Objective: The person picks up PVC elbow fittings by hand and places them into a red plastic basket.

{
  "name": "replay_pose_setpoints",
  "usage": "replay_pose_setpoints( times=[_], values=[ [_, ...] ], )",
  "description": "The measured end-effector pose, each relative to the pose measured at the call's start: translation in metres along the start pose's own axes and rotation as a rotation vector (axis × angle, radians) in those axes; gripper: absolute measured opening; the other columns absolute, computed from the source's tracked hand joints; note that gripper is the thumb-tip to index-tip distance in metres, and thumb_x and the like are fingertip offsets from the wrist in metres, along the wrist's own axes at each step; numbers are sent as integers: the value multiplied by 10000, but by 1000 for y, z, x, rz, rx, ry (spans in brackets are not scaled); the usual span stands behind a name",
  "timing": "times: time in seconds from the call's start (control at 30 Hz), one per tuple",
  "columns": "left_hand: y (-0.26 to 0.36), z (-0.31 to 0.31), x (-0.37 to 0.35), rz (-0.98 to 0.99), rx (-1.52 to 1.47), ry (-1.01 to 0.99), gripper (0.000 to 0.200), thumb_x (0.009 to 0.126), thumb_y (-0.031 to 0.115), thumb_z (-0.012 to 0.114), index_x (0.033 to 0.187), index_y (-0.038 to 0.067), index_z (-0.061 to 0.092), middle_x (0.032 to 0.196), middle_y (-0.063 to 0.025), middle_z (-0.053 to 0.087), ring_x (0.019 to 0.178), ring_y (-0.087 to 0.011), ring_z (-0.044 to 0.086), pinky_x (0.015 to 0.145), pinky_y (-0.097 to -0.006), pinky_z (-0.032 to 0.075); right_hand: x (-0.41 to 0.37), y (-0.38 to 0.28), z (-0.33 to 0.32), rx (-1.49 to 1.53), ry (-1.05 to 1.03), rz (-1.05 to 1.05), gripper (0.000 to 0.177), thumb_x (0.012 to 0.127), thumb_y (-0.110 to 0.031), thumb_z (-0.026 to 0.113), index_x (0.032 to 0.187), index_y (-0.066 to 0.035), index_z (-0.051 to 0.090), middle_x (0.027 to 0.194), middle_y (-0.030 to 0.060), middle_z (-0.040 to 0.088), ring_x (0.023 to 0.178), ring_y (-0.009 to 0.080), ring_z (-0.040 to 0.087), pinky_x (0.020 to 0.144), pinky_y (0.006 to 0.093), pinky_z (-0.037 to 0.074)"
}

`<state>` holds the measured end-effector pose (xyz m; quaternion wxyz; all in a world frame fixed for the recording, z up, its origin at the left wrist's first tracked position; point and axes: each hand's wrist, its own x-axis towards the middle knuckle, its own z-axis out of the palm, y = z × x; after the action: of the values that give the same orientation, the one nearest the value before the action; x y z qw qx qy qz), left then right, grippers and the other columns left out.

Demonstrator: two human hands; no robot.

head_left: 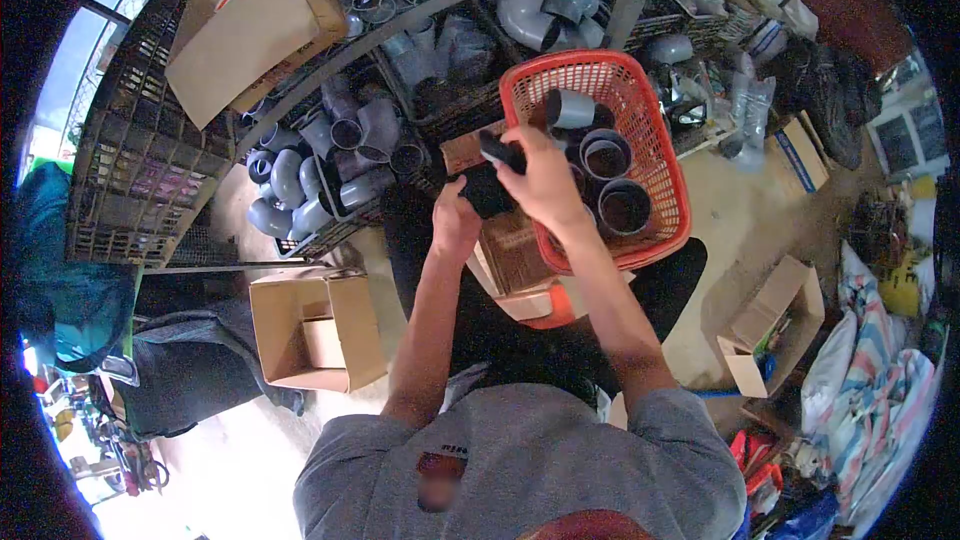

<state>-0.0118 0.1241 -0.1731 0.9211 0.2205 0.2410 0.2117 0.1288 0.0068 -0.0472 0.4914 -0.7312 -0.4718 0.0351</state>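
Observation:
My left hand (457, 222) is closed on the near left side of a dark, block-like piece (487, 192), its thumb along the top edge. Just above it, my right hand (545, 180) grips a small dark piece with a pale grey edge (497, 148); I cannot tell exactly what it is. Both hands are over brown cardboard (508, 245) between my knees. Beside my right hand is a red plastic basket (676, 190) holding several grey pipe couplings (624, 208), some upright with open ends showing. One grey coupling (571, 109) lies on its side at the far end.
Crates of grey pipe elbows (287, 178) and tees (378, 128) fill the rack ahead, behind a metal bar (420, 12). An open cardboard box (362, 325) stands on the floor at left, another box (745, 340) at right. A striped sack (860, 370) lies far right.

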Motion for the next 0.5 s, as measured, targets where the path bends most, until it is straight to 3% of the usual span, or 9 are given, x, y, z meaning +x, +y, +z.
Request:
replay_pose_setpoints(
  times=[0.07, 0.1, 0.17, 0.2, 0.27, 0.3, 0.37, 0.43, 0.5],
  values=[
    [9, -27, 12, -363, -551, -860, 434, 990, 385, 557, 1227, 22, 592, 1151, -114, 675, 1092, -272, 646, 1011, -433, 476, -4, -19, 10, -12, -47, -15, 333, 823, -163, 753, 1093, -48, 595, 1008, 195, 684, 962, 399, 672, 828, 451, 528],
    [6, -20, 7, -367, -548, -860, 434, 990, 385, 557, 1227, 22, 592, 1151, -114, 675, 1092, -272, 646, 1011, -433, 476, -9, -17, 20, 52, -107, 30, 368, 827, -213, 761, 1116, -46, 605, 1006, 197, 695, 973, 405, 675, 835, 456, 529],
    [18, 74, -40, 28, -55, 16, 350, 1028, 340, 517, 1169, 36, 614, 1067, -86, 676, 1008, -215, 666, 924, -360, 526, -16, -37, 16, 144, -158, 80, 346, 846, -168, 751, 1141, -49, 614, 995, 167, 716, 957, 319, 709, 823, 419, 541],
    [14, 63, -36, 153, 3, 81, 292, 1005, 278, 588, 1171, 39, 612, 1059, -74, 675, 972, -208, 673, 878, -340, 545, -22, -39, 15, 146, -156, 79, 346, 846, -168, 751, 1141, -49, 614, 995, 167, 716, 957, 319, 709, 823, 419, 541],
    [19, 71, -44, 213, 86, 164, 233, 966, 143, 630, 1176, 44, 608, 1071, -61, 662, 944, -210, 673, 846, -347, 555, -34, -37, 5, 379, 18, 138, 283, 890, -100, 709, 1147, -30, 614, 981, 124, 720, 938, 204, 714, 808, 347, 547],
    [20, 65, -42, 215, 71, 194, 235, 956, 107, 627, 1184, 52, 602, 1076, -60, 657, 943, -212, 672, 845, -352, 554, -42, -27, 1, 242, 154, 44, 210, 925, -25, 649, 1131, 3, 614, 981, 88, 714, 957, 145, 693, 849, 287, 532],
    [27, 78, -47, 281, 96, 212, 266, 950, 90, 614, 1212, 55, 580, 1059, -53, 644, 929, -195, 657, 838, -334, 542, -71, 30, 5, 461, 284, 141, 219, 983, -96, 608, 1165, 25, 602, 1066, 89, 693, 989, 177, 685, 897, 287, 525],
    [28, 95, -54, 337, 123, 229, 299, 944, 74, 600, 1240, 58, 558, 1042, -45, 632, 915, -177, 642, 831, -316, 531, -81, 28, -4, 668, 321, 283, 272, 1010, -185, 580, 1191, 17, 594, 1122, 91, 678, 1006, 188, 676, 912, 310, 525],
    [23, 107, -59, 455, 560, 186, 349, 936, 52, 576, 1276, 40, 500, 1024, -38, 596, 919, -150, 589, 850, -296, 490, -85, 25, -7, 880, 368, 431, 338, 1036, -274, 552, 1217, 9, 587, 1178, 94, 662, 1022, 199, 668, 927, 332, 525]
  ],
)
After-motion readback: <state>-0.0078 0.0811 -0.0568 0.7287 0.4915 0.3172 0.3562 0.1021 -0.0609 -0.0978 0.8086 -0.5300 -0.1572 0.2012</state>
